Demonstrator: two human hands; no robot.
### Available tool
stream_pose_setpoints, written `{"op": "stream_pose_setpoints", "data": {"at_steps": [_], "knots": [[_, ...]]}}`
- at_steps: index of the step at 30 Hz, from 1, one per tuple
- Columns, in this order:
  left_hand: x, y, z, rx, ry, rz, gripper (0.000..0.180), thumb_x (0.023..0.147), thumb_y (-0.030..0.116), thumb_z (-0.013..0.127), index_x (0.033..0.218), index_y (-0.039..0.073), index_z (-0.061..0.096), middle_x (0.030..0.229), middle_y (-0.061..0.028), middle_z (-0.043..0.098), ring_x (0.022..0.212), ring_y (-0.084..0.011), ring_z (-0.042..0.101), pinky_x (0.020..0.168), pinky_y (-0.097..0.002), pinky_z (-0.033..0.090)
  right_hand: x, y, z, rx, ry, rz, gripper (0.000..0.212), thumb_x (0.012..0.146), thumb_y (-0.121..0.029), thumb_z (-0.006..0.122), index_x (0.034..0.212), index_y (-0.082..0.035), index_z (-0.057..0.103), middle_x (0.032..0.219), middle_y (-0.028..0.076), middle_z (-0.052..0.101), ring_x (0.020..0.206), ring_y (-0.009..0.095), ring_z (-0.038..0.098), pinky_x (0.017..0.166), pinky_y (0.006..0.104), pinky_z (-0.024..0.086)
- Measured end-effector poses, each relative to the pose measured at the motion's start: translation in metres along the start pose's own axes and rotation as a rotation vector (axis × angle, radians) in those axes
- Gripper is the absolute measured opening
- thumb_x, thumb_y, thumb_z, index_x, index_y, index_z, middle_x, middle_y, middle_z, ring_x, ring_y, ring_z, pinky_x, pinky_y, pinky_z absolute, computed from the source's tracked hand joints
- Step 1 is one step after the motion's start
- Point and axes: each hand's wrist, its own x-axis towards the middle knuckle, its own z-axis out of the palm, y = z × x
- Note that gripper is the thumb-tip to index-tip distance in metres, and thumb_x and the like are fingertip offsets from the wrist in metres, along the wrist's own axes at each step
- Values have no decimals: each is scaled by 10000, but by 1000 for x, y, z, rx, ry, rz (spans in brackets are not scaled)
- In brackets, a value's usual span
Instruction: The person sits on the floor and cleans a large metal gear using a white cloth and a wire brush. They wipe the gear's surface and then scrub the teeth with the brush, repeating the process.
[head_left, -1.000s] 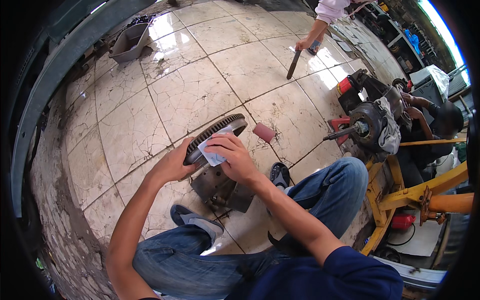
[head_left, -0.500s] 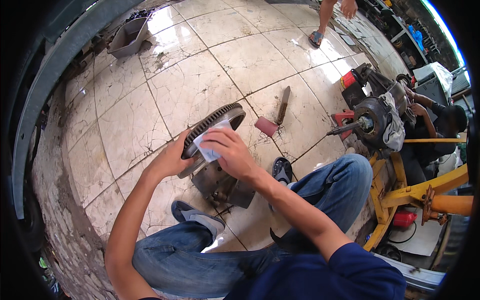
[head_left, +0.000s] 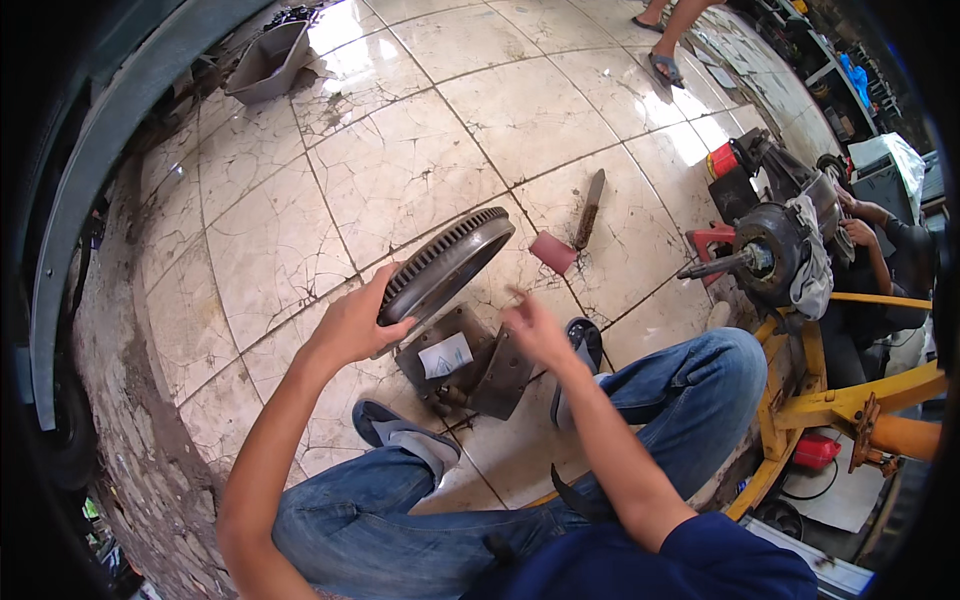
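Note:
My left hand [head_left: 352, 322] grips the near-left edge of a flywheel [head_left: 455, 262], a heavy metal ring with gear teeth round its rim. The flywheel stands tilted on edge above a dark metal block [head_left: 505, 378]. On that block lies a small white sheet [head_left: 445, 356] with a printed mark. To the right of the flywheel, my right hand [head_left: 538, 332] hangs in the air holding nothing, its index finger stretched out and slightly blurred. Beyond it, on the tiles, are a reddish-brown piece of sandpaper [head_left: 553, 253] and a flat blade [head_left: 592, 208] with a dirty, rusty-looking end.
A grey plastic tub [head_left: 268, 65] sits at the far left. On the right, a greasy mechanical assembly [head_left: 775, 250] with a shaft stands near a yellow steel frame [head_left: 850, 400]; a co-worker's hands touch it. Another person's sandalled foot [head_left: 664, 68] is at the far right.
My right hand has let go of the white sheet, which now lies on the metal block, and has moved right, away from the flywheel. My left hand still holds the flywheel.

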Motion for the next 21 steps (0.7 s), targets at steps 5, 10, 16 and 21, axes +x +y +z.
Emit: {"op": "stream_pose_setpoints", "data": {"at_steps": [5,10,16,21], "knots": [[15,11,-4,-40,-17,-7,782,865,341,780,1517,131,404,1155,-261,702,1020,-418,709,879,-454,553,107,85,-91,53,583,209,624,1001,-379,658,1500,-55,467,1180,189,712,1148,296,674,1019,395,500],[17,15,-8,-67,-48,-43,821,846,328,795,1534,135,389,1214,-258,690,1042,-410,708,901,-441,553,147,122,-122,-455,544,498,841,935,-505,694,1575,-85,346,1486,230,541,1341,382,553,1106,519,445],[18,17,-5,-56,-41,-31,811,843,267,813,1530,148,399,1177,-244,705,1015,-424,711,864,-438,555,177,127,-100,-436,636,594,846,914,-514,718,1556,-92,365,1445,214,569,1317,400,566,1068,532,474],[25,23,-13,-20,-76,-54,786,861,269,798,1531,153,404,1181,-251,704,1018,-444,700,861,-470,563,188,127,-109,-332,744,621,806,910,-603,686,1513,-130,436,1456,169,575,1284,361,588,1048,510,464]]}}
